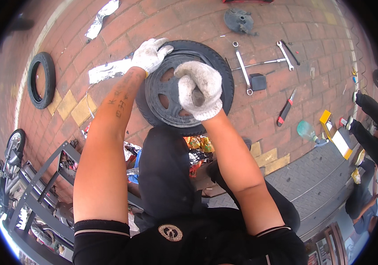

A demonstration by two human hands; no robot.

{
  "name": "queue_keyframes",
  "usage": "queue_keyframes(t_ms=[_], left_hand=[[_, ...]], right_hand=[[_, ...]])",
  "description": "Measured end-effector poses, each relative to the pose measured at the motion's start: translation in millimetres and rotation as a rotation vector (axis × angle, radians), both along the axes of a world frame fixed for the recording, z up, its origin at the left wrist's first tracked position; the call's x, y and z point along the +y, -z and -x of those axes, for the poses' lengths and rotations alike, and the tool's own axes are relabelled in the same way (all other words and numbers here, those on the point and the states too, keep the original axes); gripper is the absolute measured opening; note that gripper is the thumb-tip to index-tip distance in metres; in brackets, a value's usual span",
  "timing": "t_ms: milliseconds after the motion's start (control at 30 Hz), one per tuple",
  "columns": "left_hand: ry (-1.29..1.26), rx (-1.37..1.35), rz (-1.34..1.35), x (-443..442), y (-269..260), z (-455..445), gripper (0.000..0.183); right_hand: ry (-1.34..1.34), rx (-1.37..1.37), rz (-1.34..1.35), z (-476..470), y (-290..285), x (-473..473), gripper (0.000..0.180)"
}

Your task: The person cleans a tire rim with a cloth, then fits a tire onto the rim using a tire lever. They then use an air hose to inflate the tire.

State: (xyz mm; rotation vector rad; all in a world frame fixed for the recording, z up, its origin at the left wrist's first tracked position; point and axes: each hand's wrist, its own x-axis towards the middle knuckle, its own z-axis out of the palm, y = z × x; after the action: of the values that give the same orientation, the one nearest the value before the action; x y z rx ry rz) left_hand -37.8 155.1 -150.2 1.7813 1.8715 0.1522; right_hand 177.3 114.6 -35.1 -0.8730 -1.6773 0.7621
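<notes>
A black tyre point(226, 79) on a dark spoked wheel rim point(156, 86) lies flat on the brick paving before my knees. My left hand point(152, 54), in a whitish knit work glove, rests on the tyre's upper left edge, thumb apart from the fingers. Above the wheel's right part is my right hand point(199, 89), in a soiled glove of the same kind, its fingers curled round; whether it holds anything is hidden. Right of the wheel lie a combination wrench point(242, 68), a long metal rod point(258, 63) and a small black block point(258, 82).
Farther right lie a second wrench point(285, 56), a red-and-black utility knife point(285, 111), a green spray bottle point(305, 130) and a yellow box point(335, 134). A brake plate point(238, 20) is at the top, a loose tyre point(52, 79) at left. A black metal frame point(33, 195) stands lower left; people sit at right.
</notes>
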Motion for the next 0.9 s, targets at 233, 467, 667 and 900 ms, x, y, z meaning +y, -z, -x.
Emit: queue_keyframes(t_ms=[233, 467, 667, 900], left_hand=[[-0.025, 0.007, 0.057, 8.1, -2.1, 1.8, 0.061], [0.002, 0.019, 0.052, 16.1, -17.1, -5.5, 0.067], [0.011, -0.021, 0.054, 6.4, -5.4, 0.8, 0.069], [0.023, 0.019, 0.05, 7.9, -9.1, -5.5, 0.067]], right_hand=[[0.002, -0.014, 0.353, -8.7, -24.7, 55.2, 0.02], [0.3, 0.561, 0.894, -59.6, 12.5, 160.9, 0.018], [0.604, 0.755, 1.256, -132.9, 58.2, 183.8, 0.023], [0.146, 1.314, 0.956, -170.3, 29.3, 58.8, 0.021]])
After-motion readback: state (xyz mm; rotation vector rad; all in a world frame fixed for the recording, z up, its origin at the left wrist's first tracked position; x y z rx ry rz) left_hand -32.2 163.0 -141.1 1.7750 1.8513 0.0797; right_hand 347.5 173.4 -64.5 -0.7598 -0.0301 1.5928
